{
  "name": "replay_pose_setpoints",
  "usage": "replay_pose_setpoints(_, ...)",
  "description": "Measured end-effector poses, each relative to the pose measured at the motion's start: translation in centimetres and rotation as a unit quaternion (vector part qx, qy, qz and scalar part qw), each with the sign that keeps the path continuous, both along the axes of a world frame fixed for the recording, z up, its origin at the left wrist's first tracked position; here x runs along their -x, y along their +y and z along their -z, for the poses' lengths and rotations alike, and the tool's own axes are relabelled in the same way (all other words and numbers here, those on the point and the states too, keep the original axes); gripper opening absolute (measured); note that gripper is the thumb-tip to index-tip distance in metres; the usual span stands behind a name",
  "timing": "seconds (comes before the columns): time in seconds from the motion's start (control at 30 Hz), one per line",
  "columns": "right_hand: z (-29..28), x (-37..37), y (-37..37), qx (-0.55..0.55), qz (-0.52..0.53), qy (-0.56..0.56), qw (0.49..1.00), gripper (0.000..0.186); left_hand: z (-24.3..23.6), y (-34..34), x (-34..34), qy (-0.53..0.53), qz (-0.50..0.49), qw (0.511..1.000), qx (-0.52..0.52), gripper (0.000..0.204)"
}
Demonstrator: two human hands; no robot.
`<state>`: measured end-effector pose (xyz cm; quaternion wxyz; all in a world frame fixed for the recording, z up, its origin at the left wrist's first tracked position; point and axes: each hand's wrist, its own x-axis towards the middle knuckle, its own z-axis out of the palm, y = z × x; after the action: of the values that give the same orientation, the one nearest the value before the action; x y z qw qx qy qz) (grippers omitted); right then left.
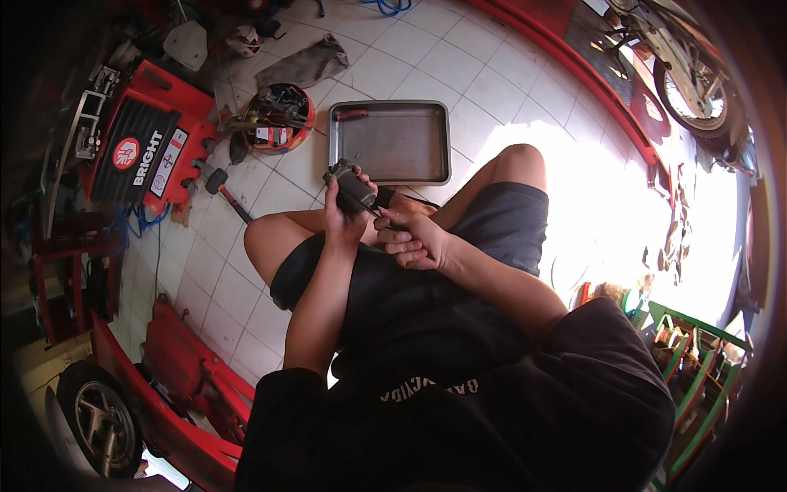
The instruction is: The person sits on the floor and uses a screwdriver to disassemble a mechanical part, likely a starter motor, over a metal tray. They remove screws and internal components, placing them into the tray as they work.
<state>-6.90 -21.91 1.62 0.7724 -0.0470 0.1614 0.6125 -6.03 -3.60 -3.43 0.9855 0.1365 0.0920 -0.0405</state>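
Note:
Above my crossed legs, my left hand (344, 215) is closed round a dark grey, cylindrical metal motor part (354, 190) with a bracketed end. My right hand (416, 239) is closed on a thin-shafted tool, which looks like a screwdriver (375, 214). Its tip meets the near end of the part, and my fingers hide most of its handle. Just beyond the hands lies a shallow grey metal tray (448, 148). A red-handled tool (351, 115) rests in its far left corner.
A rubber-headed mallet (217, 182) lies left of my knee. Beyond it stand a red machine (135, 148) and a round container of dark parts (283, 115). A grey cloth (305, 64) lies behind. A red rail (574, 74) and a motorcycle wheel (693, 94) are at far right.

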Motion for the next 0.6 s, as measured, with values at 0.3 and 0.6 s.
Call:
replay_pose_setpoints(0.3,-1.2,-0.2,0.7,0.125,-0.015,-0.125,0.984,0.026,0.5,0.4,-0.1,0.039,0.014,0.999,0.034,0.062)
replay_pose_setpoints(0.6,-0.1,-0.4,0.9,0.206,-0.032,-0.234,0.950,0.030,0.9,0.3,-0.3,0.071,0.002,0.997,-0.012,0.058)
